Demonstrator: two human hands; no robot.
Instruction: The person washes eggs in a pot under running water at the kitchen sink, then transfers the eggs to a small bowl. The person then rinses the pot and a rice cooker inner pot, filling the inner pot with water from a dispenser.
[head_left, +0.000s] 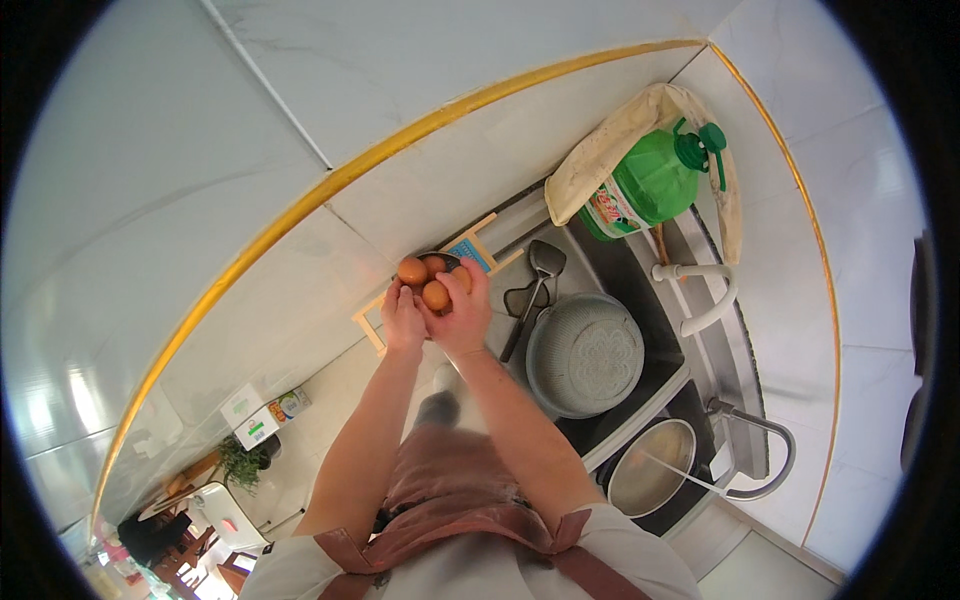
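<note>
Both of my hands are cupped together in front of me, beside the tiled wall. Several brown eggs lie between them. My left hand is at the eggs' left side, its fingers bent up against them. At their right, my right hand has its fingers curled around the lower eggs. A dark round rim shows just behind the eggs, mostly hidden by them and the hands. A wooden frame with a blue panel stands close behind my right hand.
Right of my hands, a metal spatula lies beside an upturned grey basin at the sink. Water runs from a curved faucet into a pot. A green plastic jug in a cloth bag stands in the corner, near a white faucet.
</note>
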